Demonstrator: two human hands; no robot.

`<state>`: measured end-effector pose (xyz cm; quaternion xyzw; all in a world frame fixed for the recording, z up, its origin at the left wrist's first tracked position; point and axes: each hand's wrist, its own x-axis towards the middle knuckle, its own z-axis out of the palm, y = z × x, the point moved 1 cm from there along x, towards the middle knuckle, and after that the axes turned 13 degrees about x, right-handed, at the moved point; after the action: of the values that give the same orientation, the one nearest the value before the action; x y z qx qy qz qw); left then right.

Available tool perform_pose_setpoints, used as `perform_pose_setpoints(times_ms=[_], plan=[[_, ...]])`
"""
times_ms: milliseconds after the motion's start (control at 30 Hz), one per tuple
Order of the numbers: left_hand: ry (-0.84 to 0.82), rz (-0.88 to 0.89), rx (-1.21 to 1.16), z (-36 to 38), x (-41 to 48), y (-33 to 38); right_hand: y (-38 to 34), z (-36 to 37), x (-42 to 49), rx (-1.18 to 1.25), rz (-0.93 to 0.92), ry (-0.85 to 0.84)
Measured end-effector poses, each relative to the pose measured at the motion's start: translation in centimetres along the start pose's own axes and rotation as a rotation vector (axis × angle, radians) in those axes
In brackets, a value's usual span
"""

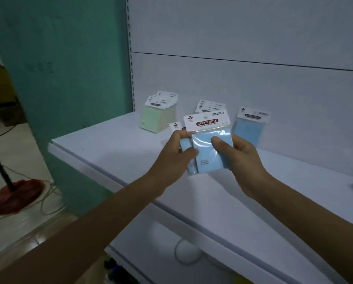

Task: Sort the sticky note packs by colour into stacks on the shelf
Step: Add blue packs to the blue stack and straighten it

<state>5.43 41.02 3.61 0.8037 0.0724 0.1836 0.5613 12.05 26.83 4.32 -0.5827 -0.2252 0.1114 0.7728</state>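
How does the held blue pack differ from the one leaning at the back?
The held blue pack is gripped in the right hand above the shelf; the leaning blue pack stands untouched against the back panel. The held blue pack overlaps a second blue pack in the left hand; the leaning one appears alone. Both are blue with white header cards.

Dim, bluish cast overall. Glare on wrapper of front blue pack (210,154). Fan base (13,195) at left blurred; wide-angle bending twd edges; far packs (249,128) fuzzy.
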Motion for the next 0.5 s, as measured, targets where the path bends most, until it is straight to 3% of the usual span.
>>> perform_pose_setpoints(times_ms=[300,500], plan=[[-0.213,0.159,0.042,8.3,8.6,-0.2,0.1,-8.1,2.6,-0.039,-0.056,0.404],[-0.147,0.184,0.057,10.7,14.8,-0.9,1.4,-8.7,8.1,-0.245,-0.159,0.594]])
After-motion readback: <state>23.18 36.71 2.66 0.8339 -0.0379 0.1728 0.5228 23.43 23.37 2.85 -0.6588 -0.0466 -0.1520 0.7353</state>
